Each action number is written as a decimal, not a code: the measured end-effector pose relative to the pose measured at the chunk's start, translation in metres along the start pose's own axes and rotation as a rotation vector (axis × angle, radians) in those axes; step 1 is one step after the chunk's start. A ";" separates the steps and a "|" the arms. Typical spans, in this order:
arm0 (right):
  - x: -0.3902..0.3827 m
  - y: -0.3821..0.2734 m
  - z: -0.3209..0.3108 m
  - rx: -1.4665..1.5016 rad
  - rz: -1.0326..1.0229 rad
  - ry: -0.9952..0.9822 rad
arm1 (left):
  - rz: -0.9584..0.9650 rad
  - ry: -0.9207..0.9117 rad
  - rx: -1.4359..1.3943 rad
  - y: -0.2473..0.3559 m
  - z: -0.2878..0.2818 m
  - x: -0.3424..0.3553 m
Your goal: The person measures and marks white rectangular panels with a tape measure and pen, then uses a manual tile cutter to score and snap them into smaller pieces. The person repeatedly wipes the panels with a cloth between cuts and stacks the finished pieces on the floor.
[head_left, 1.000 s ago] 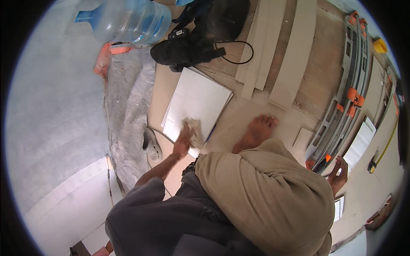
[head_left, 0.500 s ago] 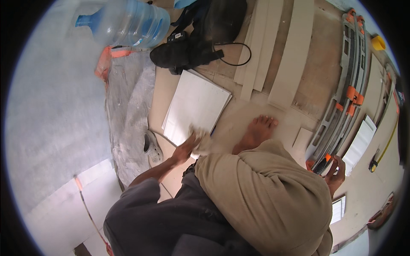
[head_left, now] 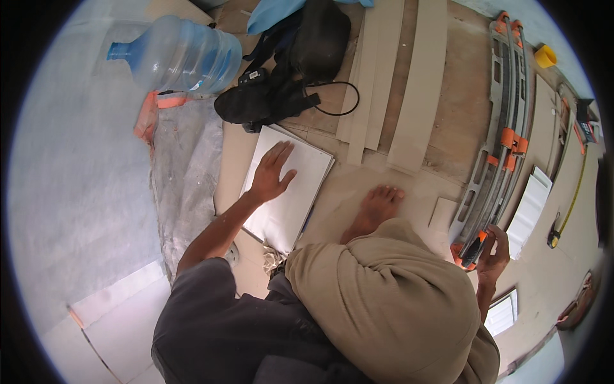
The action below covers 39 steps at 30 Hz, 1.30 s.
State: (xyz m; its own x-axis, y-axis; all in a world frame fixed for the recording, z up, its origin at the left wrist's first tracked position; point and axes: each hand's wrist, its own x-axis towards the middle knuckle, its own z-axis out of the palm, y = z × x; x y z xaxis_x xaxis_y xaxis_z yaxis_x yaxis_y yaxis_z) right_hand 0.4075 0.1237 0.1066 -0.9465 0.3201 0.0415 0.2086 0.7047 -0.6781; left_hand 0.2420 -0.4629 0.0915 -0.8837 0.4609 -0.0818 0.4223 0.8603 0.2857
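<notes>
My left hand (head_left: 272, 173) lies flat on a white square tile (head_left: 300, 205) on the floor, fingers spread and holding nothing. A crumpled pale cloth (head_left: 274, 259) rests at the tile's near corner, beside my knee. My right hand (head_left: 494, 259) is far out to the right, closed around a black and orange handle (head_left: 476, 248) at the near end of a long grey tile cutter (head_left: 505, 128). My bare foot (head_left: 377, 208) stands just right of the tile. My bent leg in tan trousers hides the floor below it.
A large blue water bottle (head_left: 182, 57) lies at the back left, with a black bag and cable (head_left: 288, 77) beside it. Long pale tile strips (head_left: 416, 89) lie behind the tile. Plastic sheeting (head_left: 182, 166) is at the left, smaller white tiles (head_left: 529, 211) at the right, and a yellow cup (head_left: 545, 56) farther back.
My left hand has let go of the cloth at the tile's near corner and has moved up onto the middle of the tile, fingers spread. The right hand stays on the handle.
</notes>
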 end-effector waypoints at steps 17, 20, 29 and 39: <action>-0.009 -0.015 0.003 -0.022 -0.003 -0.011 | -0.005 -0.067 -0.065 -0.019 0.024 0.040; -0.010 -0.016 0.003 -0.016 -0.025 0.009 | 0.034 -0.080 -0.038 -0.023 0.025 0.028; -0.012 -0.014 0.011 0.000 -0.029 -0.020 | -0.552 0.332 0.170 -0.062 0.039 -0.006; -0.006 -0.015 0.013 0.011 -0.107 -0.002 | -1.130 0.043 -0.035 -0.115 0.032 0.013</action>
State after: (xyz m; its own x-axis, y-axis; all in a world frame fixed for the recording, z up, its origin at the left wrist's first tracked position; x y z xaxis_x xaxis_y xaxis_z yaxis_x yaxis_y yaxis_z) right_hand 0.4066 0.1031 0.1069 -0.9638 0.2417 0.1127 0.1032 0.7276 -0.6782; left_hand 0.1881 -0.5487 0.0272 -0.7620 -0.5854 -0.2770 -0.6280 0.7723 0.0956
